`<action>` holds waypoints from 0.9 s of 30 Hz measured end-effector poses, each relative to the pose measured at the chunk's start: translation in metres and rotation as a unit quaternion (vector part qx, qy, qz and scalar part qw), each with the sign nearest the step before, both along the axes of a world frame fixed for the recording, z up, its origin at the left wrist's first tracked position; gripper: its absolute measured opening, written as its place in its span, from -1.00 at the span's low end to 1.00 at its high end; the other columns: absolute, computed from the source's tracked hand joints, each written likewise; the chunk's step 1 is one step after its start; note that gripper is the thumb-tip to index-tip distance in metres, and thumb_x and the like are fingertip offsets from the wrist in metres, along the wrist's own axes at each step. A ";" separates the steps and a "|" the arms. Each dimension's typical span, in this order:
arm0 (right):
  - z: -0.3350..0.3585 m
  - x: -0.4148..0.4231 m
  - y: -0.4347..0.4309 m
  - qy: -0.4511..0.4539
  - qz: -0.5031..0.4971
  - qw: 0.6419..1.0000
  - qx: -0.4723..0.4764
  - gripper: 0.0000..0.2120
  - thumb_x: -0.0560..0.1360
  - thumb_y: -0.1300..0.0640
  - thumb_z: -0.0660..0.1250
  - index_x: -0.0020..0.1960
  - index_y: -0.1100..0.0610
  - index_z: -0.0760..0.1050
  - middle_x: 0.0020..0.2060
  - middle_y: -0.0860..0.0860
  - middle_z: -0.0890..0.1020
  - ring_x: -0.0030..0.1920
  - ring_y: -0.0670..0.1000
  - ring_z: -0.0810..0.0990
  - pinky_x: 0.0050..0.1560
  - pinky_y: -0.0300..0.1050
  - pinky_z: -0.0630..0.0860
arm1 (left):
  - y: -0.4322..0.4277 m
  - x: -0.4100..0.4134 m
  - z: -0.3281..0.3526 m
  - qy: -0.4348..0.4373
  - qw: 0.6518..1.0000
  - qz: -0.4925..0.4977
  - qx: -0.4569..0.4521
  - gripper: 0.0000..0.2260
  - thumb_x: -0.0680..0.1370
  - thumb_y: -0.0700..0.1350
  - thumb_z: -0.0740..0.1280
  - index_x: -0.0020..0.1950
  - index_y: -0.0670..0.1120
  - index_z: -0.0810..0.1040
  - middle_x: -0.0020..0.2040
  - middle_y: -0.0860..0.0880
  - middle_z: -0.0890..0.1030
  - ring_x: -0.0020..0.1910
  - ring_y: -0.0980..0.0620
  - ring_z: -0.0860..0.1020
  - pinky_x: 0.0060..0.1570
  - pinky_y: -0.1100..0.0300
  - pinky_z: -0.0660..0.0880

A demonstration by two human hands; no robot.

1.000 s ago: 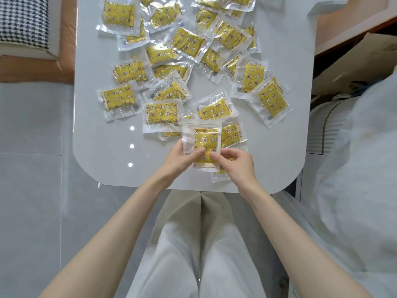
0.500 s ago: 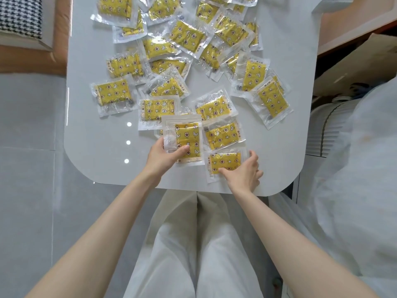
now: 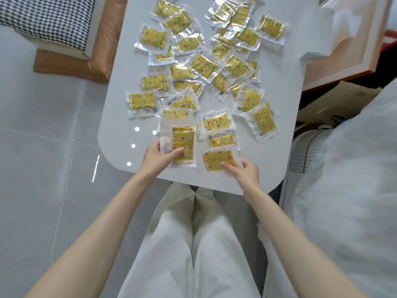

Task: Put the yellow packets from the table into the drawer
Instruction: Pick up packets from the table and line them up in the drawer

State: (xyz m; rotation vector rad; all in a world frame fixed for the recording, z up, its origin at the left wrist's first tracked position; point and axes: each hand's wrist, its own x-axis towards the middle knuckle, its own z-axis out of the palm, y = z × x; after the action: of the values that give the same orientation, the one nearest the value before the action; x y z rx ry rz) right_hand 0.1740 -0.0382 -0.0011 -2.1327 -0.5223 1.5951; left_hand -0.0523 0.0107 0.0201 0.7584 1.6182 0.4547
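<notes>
— Where do the yellow packets point(image 3: 202, 65) sit?
— Strewn over the white table point(image 3: 283, 82), from far edge to near edge.
— And the hands?
— At the near edge, the left hand point(image 3: 158, 158) grips a held packet point(image 3: 182, 143), thumb across its face. Just beside it, the right hand point(image 3: 247, 175) pinches a flat packet point(image 3: 217, 160).

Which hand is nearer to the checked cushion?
Left. The left hand, holding a packet, is right of the cushion; the right hand is farther right, on another packet.
</notes>
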 end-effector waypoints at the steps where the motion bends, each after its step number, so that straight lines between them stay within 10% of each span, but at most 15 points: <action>1: 0.015 0.001 0.004 0.003 0.017 1.000 0.015 -0.85 0.33 0.08 0.56 -0.18 0.05 0.62 -0.25 -0.07 0.66 -0.18 -0.05 0.59 -0.12 -0.21 0.48 | -0.001 -0.003 0.013 0.002 1.000 0.009 0.005 -0.67 0.44 -0.10 0.48 0.17 -0.03 0.53 -0.01 0.07 0.65 -0.04 0.19 0.61 -0.18 0.38 0.47; 9: 0.121 -0.018 0.038 0.053 0.059 0.992 0.099 -0.87 0.34 0.23 0.54 -0.21 0.07 0.62 -0.34 -0.12 0.65 -0.36 -0.21 0.60 -0.31 -0.41 0.46 | -0.018 -0.051 0.094 -0.020 0.999 0.045 0.014 -0.61 0.40 -0.03 0.51 0.20 0.00 0.55 0.04 0.04 0.68 0.04 0.07 0.64 0.13 0.13 0.52; 27: 0.161 -0.306 0.092 0.150 -0.097 0.978 0.103 -0.72 0.40 0.13 0.50 0.07 0.21 0.61 -0.02 0.12 0.70 0.02 0.13 0.68 0.16 0.17 0.55 | 0.057 -0.326 0.165 -0.035 0.998 -0.016 0.058 -0.73 0.41 -0.13 0.50 0.08 -0.03 0.57 -0.03 -0.01 0.68 -0.04 0.04 0.65 -0.03 0.19 0.57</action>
State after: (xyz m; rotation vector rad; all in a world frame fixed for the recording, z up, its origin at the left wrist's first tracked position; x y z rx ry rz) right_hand -0.1322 0.0534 0.1596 -1.6971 -0.3498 1.6350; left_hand -0.3785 0.0677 0.1847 0.8443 1.5219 0.5494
